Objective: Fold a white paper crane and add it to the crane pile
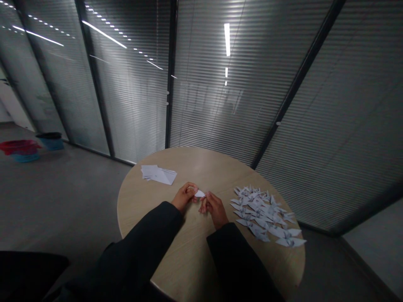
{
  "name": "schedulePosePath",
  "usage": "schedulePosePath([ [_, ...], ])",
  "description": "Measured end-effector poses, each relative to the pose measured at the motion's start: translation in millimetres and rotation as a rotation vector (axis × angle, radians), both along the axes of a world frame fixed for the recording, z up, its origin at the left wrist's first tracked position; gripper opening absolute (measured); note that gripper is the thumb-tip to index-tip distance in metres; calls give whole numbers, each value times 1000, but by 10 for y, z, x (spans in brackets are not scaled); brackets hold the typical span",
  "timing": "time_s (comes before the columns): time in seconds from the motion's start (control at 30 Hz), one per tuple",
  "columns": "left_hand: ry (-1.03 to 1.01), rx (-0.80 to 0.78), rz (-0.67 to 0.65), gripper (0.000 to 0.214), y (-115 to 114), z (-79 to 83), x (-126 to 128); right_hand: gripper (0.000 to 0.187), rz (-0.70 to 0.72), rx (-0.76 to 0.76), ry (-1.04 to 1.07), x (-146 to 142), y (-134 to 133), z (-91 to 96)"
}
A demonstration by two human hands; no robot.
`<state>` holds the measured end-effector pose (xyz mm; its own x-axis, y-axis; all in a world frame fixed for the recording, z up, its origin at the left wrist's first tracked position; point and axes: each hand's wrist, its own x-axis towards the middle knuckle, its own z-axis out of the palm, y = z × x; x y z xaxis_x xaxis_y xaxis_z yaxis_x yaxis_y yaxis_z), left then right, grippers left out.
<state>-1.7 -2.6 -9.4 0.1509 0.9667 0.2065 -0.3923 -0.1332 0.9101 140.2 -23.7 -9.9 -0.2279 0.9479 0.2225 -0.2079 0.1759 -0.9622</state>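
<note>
Above the middle of the round table, a small folded piece of white paper is held between my two hands. My left hand pinches its left end between thumb and fingers. At its right tip, the thumb and forefinger of my right hand are closed on the paper, with the other fingers curled below. The paper's exact folded shape is too small to tell. To the right of my right hand lie many folded paper cranes in a crowded group. Several white paper sheets lie loosely stacked beyond my left hand.
The round wooden table stands close to a glass partition with blinds and dark frames. On the floor at the left are a bin with a red liner and a bin with a black liner. A dark object shows at lower left.
</note>
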Motion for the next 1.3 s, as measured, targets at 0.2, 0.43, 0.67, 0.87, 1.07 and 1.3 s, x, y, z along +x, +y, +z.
schedulePosePath([
  [0.2,-3,-32,-25,48,41,-69,21,42,35,15,6,1,-4,10],
  [0.43,92,-47,-46,48,-7,-44,41,39,26,38,43,-19,8,24],
  [0.67,147,-41,-90,47,-17,-20,44,36,23,57,84,-30,-22,67],
  [0.87,165,-40,-83,47,-83,67,50,33,-26,67,5,-12,-1,49],
  [1.07,234,20,-228,60,-160,163,51,32,-52,83,-90,11,28,28],
  [1.3,181,16,-221,55,-114,96,61,32,-81,94,-103,19,57,15],
])
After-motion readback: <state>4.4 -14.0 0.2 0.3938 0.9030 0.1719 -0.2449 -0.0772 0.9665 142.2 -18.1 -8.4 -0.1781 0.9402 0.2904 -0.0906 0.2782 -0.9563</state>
